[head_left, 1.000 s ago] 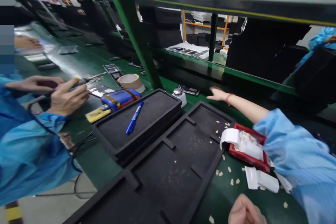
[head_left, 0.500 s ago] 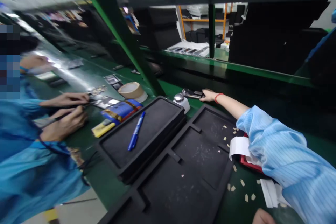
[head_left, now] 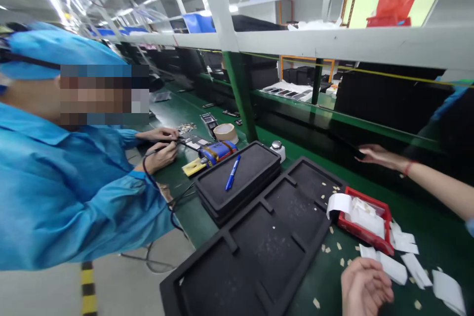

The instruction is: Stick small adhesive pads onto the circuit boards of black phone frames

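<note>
My right hand [head_left: 381, 155], red string at the wrist, is raised over the far right of the bench. Its fingers pinch the end of a dark, thin phone [head_left: 346, 143] seen nearly edge-on; its outline blends into the black backdrop. Low in the view, my left hand [head_left: 366, 286] rests palm up with loosely curled fingers and nothing in them. Beside it lie white paper strips [head_left: 392, 267] and small beige tabs. A red tray [head_left: 388, 244] with white paper pieces in it sits between my hands. To the left lies a large black compartment tray [head_left: 259, 252].
A blue marker [head_left: 233, 173] lies on stacked black trays [head_left: 274, 158]. Behind them stand a white dispenser bottle [head_left: 277, 149] and a tape roll [head_left: 225, 133]. At left, a co-worker in blue [head_left: 85, 197] handles a phone. A green post [head_left: 240, 94] rises from the bench.
My right hand has lifted the phone from beside the dispenser bottle and carried it right. More of my left hand shows. The view has shifted, bringing the red tray and co-worker fully into sight.
</note>
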`<act>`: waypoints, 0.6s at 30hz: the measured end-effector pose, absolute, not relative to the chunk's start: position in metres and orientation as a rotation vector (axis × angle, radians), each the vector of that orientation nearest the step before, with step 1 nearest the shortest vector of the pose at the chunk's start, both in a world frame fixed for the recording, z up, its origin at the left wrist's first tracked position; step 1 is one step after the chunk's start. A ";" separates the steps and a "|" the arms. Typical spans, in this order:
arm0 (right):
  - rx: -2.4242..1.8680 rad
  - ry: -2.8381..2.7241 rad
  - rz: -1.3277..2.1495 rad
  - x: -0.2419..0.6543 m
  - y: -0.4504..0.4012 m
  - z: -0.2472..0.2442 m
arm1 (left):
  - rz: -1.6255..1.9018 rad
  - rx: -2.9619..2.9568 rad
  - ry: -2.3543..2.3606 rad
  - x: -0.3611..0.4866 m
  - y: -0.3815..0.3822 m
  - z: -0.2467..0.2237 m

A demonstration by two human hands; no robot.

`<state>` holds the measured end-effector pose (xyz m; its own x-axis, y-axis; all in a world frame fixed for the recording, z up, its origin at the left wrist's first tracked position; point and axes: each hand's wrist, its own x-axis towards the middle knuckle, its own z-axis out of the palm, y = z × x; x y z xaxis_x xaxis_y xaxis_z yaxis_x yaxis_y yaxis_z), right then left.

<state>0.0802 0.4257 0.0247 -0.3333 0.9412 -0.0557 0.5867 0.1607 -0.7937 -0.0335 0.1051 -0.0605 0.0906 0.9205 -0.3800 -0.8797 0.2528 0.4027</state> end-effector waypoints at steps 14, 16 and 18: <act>-1.424 -1.488 0.426 0.165 -0.048 -0.046 | 1.200 0.887 0.897 -0.015 0.004 -0.029; -1.325 -1.495 0.334 0.162 -0.063 -0.033 | 1.196 1.003 0.903 -0.011 -0.023 -0.025; -1.199 -1.470 0.231 0.157 -0.068 -0.016 | 1.218 1.156 0.881 -0.006 -0.046 -0.019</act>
